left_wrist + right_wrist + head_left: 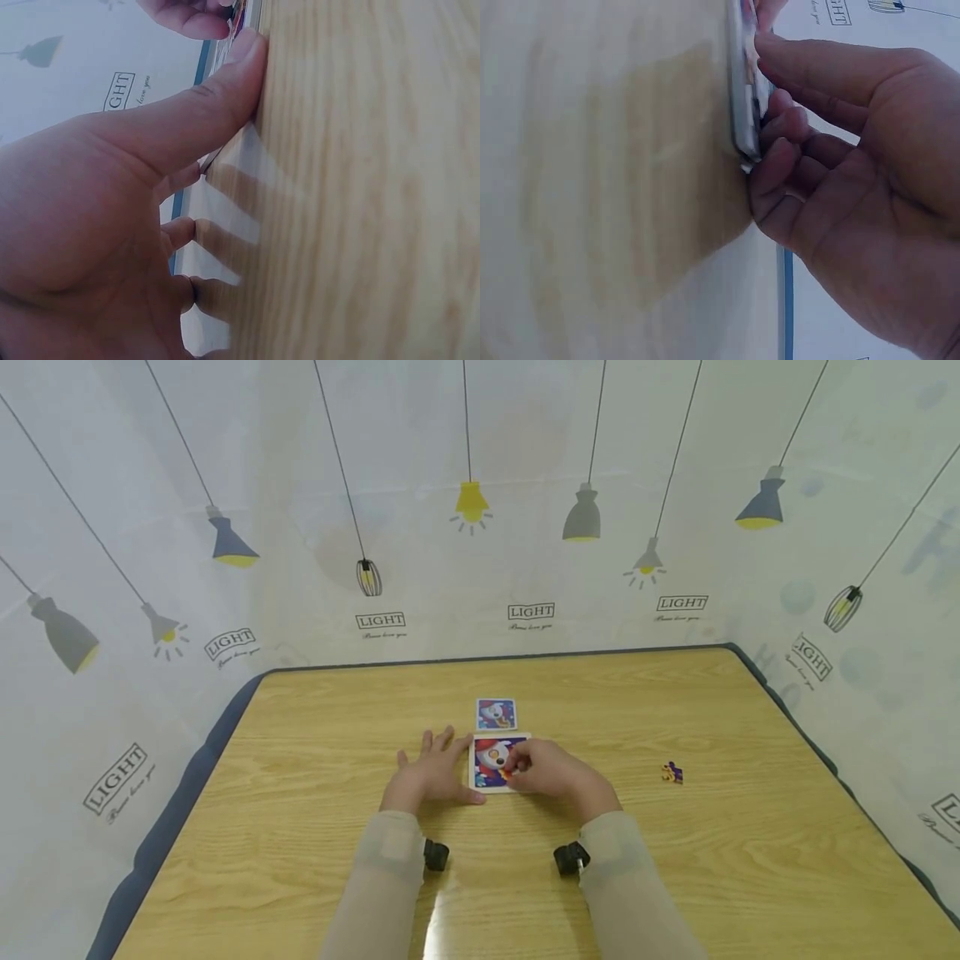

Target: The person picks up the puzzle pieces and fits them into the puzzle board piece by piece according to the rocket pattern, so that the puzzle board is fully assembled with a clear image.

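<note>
In the head view a square jigsaw puzzle (491, 753) with a white border lies on the table, showing a cartoon figure on purple. My left hand (435, 771) is spread flat along its left side. Its thumb (241, 56) rests against the near edge, with the other fingertips down on the wood. Over the puzzle's right half, my right hand (557, 772) curls its fingers, thumb and index pinching at the surface. A puzzle piece there is mostly hidden by the fingertips. From the right wrist, the curled fingers (776, 161) meet the board's edge (740, 90).
A smaller picture card (497, 714) with a similar design lies just beyond the puzzle. Several loose puzzle pieces (672, 772) sit together to the right on the wooden table (315, 727). A light curtain printed with lamps (450, 585) surrounds the table's far and side edges.
</note>
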Tool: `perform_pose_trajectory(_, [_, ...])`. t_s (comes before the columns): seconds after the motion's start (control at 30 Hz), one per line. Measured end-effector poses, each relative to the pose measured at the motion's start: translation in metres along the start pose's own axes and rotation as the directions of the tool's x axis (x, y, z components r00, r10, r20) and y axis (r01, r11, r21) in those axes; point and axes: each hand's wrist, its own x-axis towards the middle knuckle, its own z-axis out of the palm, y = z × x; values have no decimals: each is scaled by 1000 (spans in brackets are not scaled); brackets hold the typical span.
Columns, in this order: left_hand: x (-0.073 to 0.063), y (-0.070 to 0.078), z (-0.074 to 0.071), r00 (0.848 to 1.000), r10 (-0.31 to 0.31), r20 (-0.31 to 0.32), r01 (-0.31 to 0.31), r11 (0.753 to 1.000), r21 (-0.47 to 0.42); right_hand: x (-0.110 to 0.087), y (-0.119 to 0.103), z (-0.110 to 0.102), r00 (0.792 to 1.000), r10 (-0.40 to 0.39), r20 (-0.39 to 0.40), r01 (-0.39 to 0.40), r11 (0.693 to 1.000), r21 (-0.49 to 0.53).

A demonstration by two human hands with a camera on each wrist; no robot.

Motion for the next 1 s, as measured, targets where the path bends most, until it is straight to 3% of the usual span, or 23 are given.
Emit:
perform_pose_trajectory(0.2, [-7, 2, -2, 1000, 22, 1, -22, 1000, -4, -6, -1, -18, 999, -31, 28, 31, 999, 21])
perform_pose_trajectory(0.5, [-5, 0, -2, 1000, 21, -13, -21, 1000, -7, -55, 5, -103, 996, -72, -52, 64, 988, -140])
perform_pose_trajectory(0.77, [-2, 1, -5, 1000, 21, -22, -21, 1000, -2, -100, 41, -151, 995, -72, -67, 57, 977, -207])
perform_pose_trajectory(1.0, [1, -1, -1, 999, 29, -20, -29, 999, -15, -121, 90, -159, 998, -17, -59, 8, 989, -148])
